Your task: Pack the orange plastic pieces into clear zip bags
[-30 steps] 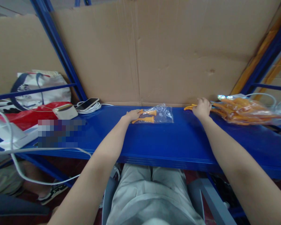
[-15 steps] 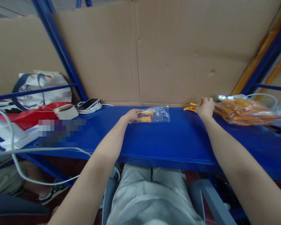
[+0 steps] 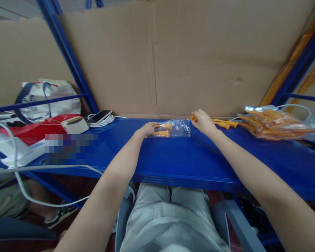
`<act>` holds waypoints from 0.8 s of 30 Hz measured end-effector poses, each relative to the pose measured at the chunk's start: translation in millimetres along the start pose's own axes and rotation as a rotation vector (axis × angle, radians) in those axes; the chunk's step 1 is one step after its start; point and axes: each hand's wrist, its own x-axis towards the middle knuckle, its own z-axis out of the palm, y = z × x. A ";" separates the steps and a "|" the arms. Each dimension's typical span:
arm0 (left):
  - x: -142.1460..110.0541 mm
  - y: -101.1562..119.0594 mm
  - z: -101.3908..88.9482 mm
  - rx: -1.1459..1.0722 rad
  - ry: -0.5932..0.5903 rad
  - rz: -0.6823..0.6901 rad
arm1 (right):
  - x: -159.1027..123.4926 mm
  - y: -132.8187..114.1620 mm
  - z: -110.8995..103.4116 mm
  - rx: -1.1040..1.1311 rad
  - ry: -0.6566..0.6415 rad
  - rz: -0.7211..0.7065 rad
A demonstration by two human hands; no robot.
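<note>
My left hand (image 3: 148,129) is closed on the left end of a clear plastic bag (image 3: 180,128). Inside the bag lie a couple of orange tapered plastic pieces (image 3: 161,133), their flared ends toward the right. Just right of the bag, my right hand (image 3: 203,120) is closed around another orange tapered piece (image 3: 193,118), whose round hollow end faces the bag. Most of that piece is hidden by my fingers. Beyond my right wrist, a few loose orange pieces (image 3: 225,123) rest on the blue shelf (image 3: 178,159).
A large clear bag of orange pieces (image 3: 275,124) lies at the right. To the left are a phone (image 3: 99,117) on a coiled white cable, a white device (image 3: 75,125), a red bag (image 3: 39,129) and a cloth bag (image 3: 52,99). Cardboard (image 3: 194,63) stands behind the shelf.
My right hand has moved left from the loose orange pieces to beside the small bag, bringing one piece along. My left hand has stayed in place on the bag.
</note>
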 end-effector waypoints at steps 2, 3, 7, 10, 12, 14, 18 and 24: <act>-1.3 0.9 0.6 -0.016 0.007 0.004 | 0.2 -11.6 4.3 0.037 -0.077 -0.011; -1.4 1.1 0.9 -0.024 0.014 0.011 | 0.5 -15.8 6.3 0.075 -0.127 -0.006; -0.9 1.6 -0.1 -0.001 0.032 0.070 | 2.8 -19.0 10.1 0.244 -0.318 0.046; -0.8 1.7 -1.9 0.025 0.029 0.076 | 2.6 -8.6 8.6 0.182 -0.270 0.093; -0.5 1.5 -2.4 0.029 0.026 0.066 | 0.6 2.0 7.5 0.063 -0.232 0.130; 0.5 0.7 -1.8 0.027 0.028 0.061 | -2.6 13.5 7.9 -0.052 -0.265 0.177; 5.9 -4.0 1.4 0.008 0.035 0.072 | -9.0 33.8 13.0 -0.054 -0.439 0.185; 15.5 -12.9 7.2 -0.035 0.085 0.109 | -10.0 40.8 15.5 0.039 -0.431 0.067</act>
